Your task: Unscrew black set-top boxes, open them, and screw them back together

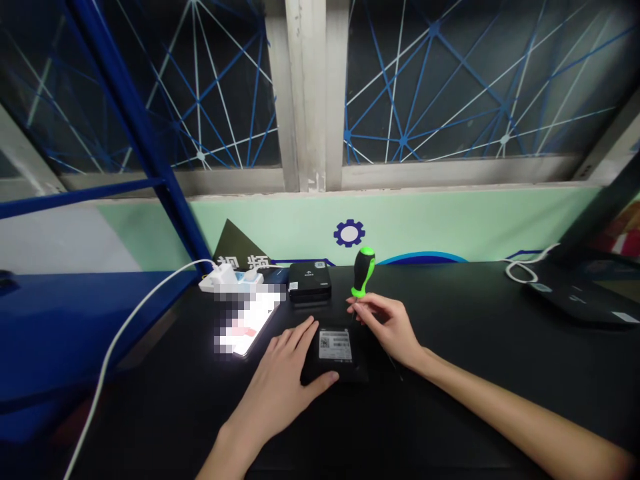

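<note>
A black, flat, box-shaped device [361, 371] lies on the dark table with a printed label [335, 345] facing up. My left hand [293, 367] rests against its left side, thumb at the near edge and the other fingers stretched toward the far left corner. In my right hand [387, 327] is a screwdriver [365, 272] with a green and black handle, pinched by its thin shaft below the handle. It stands nearly upright over the device's far right corner; its tip is hidden, so contact cannot be told.
Behind the device sits another black box [310, 280]. A lit phone [255, 323] lies to the left, near a white power strip [230, 279] with plugs and a white cable [107, 353]. At far right is a black device [580, 300]. A blue metal frame [175, 213] borders the left.
</note>
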Tool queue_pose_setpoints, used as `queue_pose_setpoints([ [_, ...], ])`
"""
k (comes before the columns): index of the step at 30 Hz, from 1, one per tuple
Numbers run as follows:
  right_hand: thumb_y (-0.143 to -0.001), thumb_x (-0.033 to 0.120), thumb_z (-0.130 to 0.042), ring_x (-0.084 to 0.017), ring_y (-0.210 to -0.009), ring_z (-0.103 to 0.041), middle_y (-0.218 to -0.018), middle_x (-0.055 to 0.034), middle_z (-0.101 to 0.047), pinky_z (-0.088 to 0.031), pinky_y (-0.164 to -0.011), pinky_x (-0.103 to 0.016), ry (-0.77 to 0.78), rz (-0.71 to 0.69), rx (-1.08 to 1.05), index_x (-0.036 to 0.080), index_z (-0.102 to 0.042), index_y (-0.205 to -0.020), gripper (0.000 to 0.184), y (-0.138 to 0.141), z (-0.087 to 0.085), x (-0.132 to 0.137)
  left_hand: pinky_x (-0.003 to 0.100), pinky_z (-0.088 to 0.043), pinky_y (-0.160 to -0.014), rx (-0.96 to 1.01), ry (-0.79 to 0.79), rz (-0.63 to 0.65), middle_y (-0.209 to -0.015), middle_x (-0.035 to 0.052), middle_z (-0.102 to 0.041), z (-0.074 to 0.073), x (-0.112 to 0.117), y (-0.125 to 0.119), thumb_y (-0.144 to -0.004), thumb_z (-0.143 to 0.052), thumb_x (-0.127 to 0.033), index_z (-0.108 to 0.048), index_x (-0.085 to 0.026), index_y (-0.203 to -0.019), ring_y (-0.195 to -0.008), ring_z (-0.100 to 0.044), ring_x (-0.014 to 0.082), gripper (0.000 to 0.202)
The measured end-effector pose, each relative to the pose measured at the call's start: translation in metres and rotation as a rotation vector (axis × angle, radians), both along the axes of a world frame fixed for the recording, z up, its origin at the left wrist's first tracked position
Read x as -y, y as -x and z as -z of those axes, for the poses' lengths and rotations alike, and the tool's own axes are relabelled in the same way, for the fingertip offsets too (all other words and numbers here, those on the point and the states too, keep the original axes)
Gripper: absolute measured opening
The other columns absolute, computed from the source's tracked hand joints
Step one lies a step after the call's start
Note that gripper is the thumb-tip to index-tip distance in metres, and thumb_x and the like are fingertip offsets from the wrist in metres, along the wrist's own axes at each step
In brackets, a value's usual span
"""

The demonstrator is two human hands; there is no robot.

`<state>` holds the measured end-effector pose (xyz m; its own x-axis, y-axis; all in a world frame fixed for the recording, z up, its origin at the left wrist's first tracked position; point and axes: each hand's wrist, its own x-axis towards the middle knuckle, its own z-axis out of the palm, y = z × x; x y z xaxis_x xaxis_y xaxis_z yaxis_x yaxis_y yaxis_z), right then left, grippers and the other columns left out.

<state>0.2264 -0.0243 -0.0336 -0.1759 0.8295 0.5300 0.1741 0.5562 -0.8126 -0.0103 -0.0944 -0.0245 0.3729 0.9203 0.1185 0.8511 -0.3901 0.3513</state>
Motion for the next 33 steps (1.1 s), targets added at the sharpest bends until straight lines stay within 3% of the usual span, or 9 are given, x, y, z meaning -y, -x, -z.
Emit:
queue_pose_setpoints([
  [5, -0.094, 0.033, -0.062, -0.024, -0.086, -0.07, -0.092, -0.0081, -0.076, -0.055, -0.081, -0.035, -0.066, 0.108, -0.005, 0.02, -0.071, -0.088, 0.017, 0.006, 0.003, 0.011, 0.055, -0.028, -0.117, 0.008, 0.006, 0.007, -0.162, 0.0021, -0.026, 0.0, 0.001, 0.0, -0.092, -0.042, -0.07, -0.023, -0.034, -0.155, -0.146, -0.03, 0.0308, 0.075],
  [9, -0.094, 0.035, -0.061, -0.027, -0.091, -0.071, -0.093, -0.0084, -0.076, -0.055, -0.086, -0.039, -0.057, 0.143, -0.014, 0.021, -0.071, -0.087, 0.019, 0.007, 0.003, 0.015, 0.057, -0.028, -0.116, 0.006, 0.012, -0.001, -0.162, 0.0019, -0.026, 0.001, 0.001, 0.0, -0.092, -0.042, -0.07, -0.023, -0.034, -0.155, -0.146, -0.028, 0.0328, 0.075],
  [23, -0.093, 0.035, -0.062, -0.027, -0.095, -0.072, -0.085, -0.0068, -0.076, -0.055, -0.088, -0.037, -0.034, 0.145, -0.07, 0.021, -0.07, -0.084, 0.018, 0.01, 0.003, 0.013, 0.057, -0.031, -0.114, -0.005, 0.001, -0.008, -0.16, 0.0035, -0.03, 0.003, 0.0, -0.001, -0.092, -0.043, -0.069, -0.027, -0.032, -0.155, -0.144, -0.032, 0.0336, 0.074],
  [33, -0.092, 0.036, -0.064, -0.025, -0.083, -0.071, -0.086, -0.0067, -0.076, -0.056, -0.079, -0.034, 0.01, 0.147, -0.07, 0.021, -0.071, -0.082, 0.019, 0.01, 0.002, 0.013, 0.057, -0.033, -0.113, -0.006, 0.009, -0.009, -0.16, 0.0045, -0.031, 0.003, -0.002, 0.0, -0.092, -0.045, -0.066, -0.026, -0.032, -0.155, -0.143, -0.034, 0.0342, 0.074],
])
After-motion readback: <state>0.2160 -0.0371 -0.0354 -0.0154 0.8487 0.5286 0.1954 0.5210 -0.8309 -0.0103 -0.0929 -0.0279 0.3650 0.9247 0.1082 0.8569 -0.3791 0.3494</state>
